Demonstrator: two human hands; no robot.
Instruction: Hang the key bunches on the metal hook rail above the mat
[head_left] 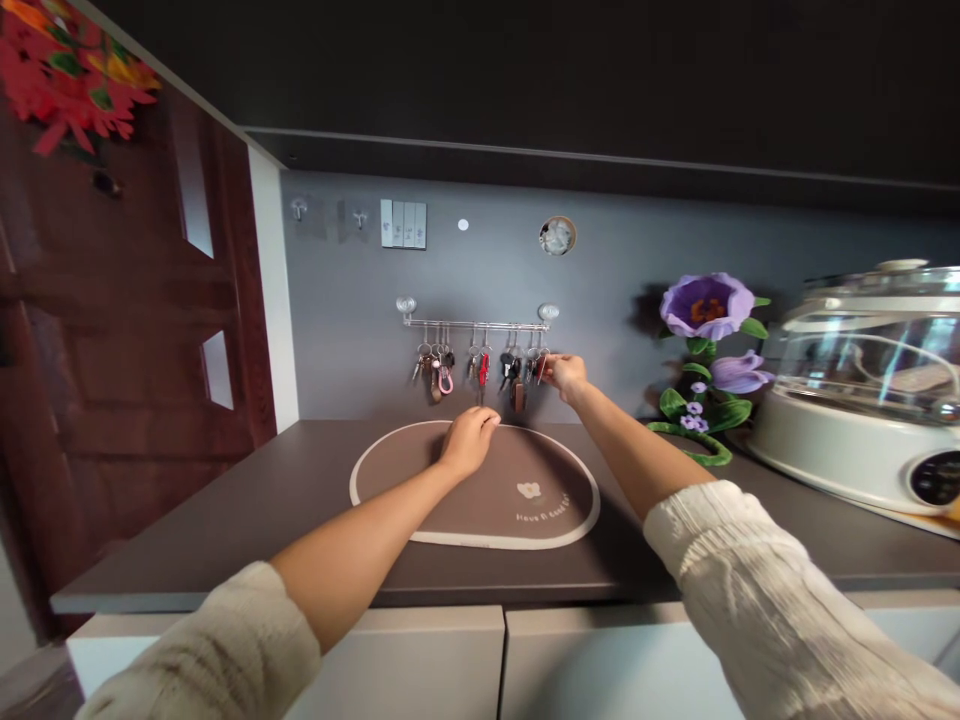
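Observation:
Several bunches of keys (444, 372) hang from hooks on a clear rail (477, 325) fixed to the grey wall. At the rail's right end, my right hand (564, 376) pinches the last key bunch (541, 366), which has a red part by my fingertips. My left hand (471, 438) is closed above the brown oval mat (465, 515), below the middle of the rail; its curled fingers hide whatever may be in them. Between my hands hangs a bunch with a brown fob (518, 394). Nearer the middle of the rail is one with a red tag (484, 370).
Purple fabric flowers (706, 308) and a white appliance with a transparent cover (862, 430) stand on the counter at right. A dark cabinet (570, 80) overhangs the counter (247, 510). Switches (403, 224) sit on the wall; a brown door (135, 350) is at left.

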